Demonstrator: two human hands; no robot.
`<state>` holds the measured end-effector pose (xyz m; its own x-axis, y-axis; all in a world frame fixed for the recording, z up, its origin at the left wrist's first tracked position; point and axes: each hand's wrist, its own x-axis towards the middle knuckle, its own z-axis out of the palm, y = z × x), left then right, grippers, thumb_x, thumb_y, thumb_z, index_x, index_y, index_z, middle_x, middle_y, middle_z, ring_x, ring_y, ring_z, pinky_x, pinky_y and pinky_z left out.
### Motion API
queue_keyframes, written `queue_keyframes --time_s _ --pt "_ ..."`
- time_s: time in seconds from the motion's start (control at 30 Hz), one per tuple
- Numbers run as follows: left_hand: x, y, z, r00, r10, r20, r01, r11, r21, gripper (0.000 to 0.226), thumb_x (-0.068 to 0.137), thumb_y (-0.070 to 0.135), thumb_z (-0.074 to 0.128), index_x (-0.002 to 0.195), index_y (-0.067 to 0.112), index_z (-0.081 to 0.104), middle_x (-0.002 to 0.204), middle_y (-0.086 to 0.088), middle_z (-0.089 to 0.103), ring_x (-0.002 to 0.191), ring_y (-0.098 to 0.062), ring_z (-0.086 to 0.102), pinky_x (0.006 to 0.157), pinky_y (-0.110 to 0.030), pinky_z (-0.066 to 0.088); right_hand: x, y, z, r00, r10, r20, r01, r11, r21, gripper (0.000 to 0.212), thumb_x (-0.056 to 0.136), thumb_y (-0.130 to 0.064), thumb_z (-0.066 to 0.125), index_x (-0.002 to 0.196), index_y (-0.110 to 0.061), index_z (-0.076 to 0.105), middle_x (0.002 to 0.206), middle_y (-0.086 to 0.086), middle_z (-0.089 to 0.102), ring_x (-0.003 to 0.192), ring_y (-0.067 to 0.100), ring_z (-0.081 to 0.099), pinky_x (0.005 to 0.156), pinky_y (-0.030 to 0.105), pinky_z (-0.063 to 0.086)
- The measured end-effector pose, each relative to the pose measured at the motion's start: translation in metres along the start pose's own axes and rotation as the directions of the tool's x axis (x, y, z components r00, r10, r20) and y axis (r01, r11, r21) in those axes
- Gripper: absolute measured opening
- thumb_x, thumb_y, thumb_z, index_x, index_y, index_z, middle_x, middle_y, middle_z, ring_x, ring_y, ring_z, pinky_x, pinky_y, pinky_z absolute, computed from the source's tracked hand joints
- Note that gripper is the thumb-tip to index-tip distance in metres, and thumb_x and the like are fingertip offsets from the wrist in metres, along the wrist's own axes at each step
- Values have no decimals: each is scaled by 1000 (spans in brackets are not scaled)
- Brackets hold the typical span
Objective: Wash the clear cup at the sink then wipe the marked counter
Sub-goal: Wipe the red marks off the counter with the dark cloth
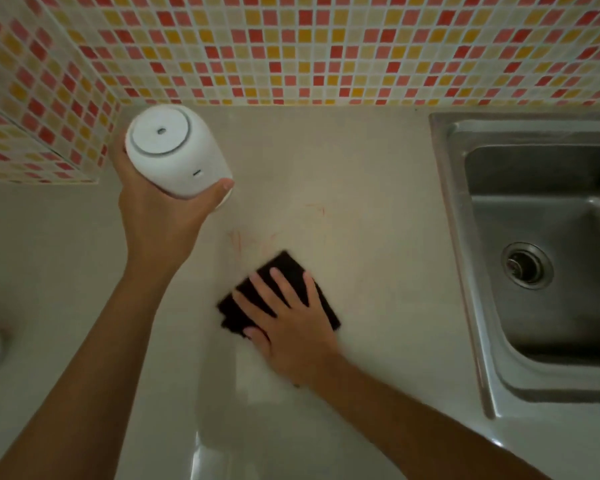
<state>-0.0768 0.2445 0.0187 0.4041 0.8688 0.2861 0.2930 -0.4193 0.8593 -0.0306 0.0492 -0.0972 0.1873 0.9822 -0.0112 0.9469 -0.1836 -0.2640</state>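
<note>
Flat-fingered, right hand (pixel 291 317) presses black cloth (pixel 284 271) on the tabletop (pixel 378 237), left hand (pixel 160 216) grips white bottle (pixel 177 150); faint red marks (pixel 238 242) could smear.

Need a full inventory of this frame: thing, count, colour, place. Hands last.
cloth: 1, black, flat on the counter just below the red marks
red marks: several faint streaks, red, on the counter between the bottle and the cloth
counter: 1, beige, runs from the wall to the sink
sink: 1, steel, right side, drain visible
bottle: 1, white, held above the counter at upper left
tile wall: 1, red, pink, yellow and white mosaic, behind the counter
left hand: 1, grips the bottle
right hand: 1, fingers spread, presses on the cloth
</note>
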Motion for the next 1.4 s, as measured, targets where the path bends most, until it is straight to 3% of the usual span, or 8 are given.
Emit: queue_keyframes --time_s 0.2,0.33,0.47,0.77,0.9,1.03,1.2,1.4 --pt "10 -11 -8 999 46 -22 -45 998 44 99 66 39 86 140 8 29 138 -1 49 124 -3 50 105 -29 43 149 83 -19 961 275 7 -273 958 -87 52 100 -51 15 151 -41 10 161 -6 6 148 23 0 109 66 -8" --pt "11 -18 -19 999 17 -40 -15 999 48 99 66 38 86 140 6 28 136 0 49 122 0 49 104 -20 41 45 40 -10 953 286 -100 -291 956 -38 55 99 -46 27 152 -32 18 160 2 16 147 29 12 113 61 7" --pt "13 -22 -21 999 -24 -44 25 999 27 99 65 37 87 139 9 28 134 4 48 119 6 49 102 -18 41 -46 -29 2 991 131 6 -130 991 -21 57 97 -48 33 151 -33 21 159 2 19 145 30 19 112 62 14" --pt "-14 -32 -30 990 -46 -132 52 998 44 98 68 36 85 140 6 26 137 -1 47 123 -3 50 104 -24 43 199 59 -14 954 297 38 -295 954 -55 55 100 -49 15 152 -34 8 162 0 3 148 26 -1 113 60 -5" --pt "-12 -33 -24 989 -68 -133 73 997 33 97 66 32 87 139 6 28 133 4 49 119 2 51 103 -21 43 60 25 -5 971 226 -82 -230 972 -39 54 99 -45 27 151 -30 21 160 3 17 147 29 12 115 58 7" --pt "-5 -34 -14 994 -73 -83 72 997 -6 99 65 32 87 140 9 27 131 8 49 118 4 51 102 -21 43 -59 21 -10 987 155 29 -153 986 -67 57 98 -49 30 151 -33 19 160 0 16 146 28 16 112 60 17" --pt "-4 -30 2 999 -44 -26 44 999 1 100 65 34 88 140 10 26 130 11 50 117 5 52 100 -22 45 87 106 -22 961 267 -72 -274 956 -104 56 96 -51 27 148 -32 31 156 1 29 144 27 23 113 58 14" --pt "-10 -31 7 1000 -2 26 1 999 38 103 67 37 87 140 3 24 137 -3 49 122 -7 52 101 -29 47 153 147 -34 883 467 -46 -469 881 -68 57 100 -50 13 153 -30 10 161 3 7 148 27 3 115 58 0"
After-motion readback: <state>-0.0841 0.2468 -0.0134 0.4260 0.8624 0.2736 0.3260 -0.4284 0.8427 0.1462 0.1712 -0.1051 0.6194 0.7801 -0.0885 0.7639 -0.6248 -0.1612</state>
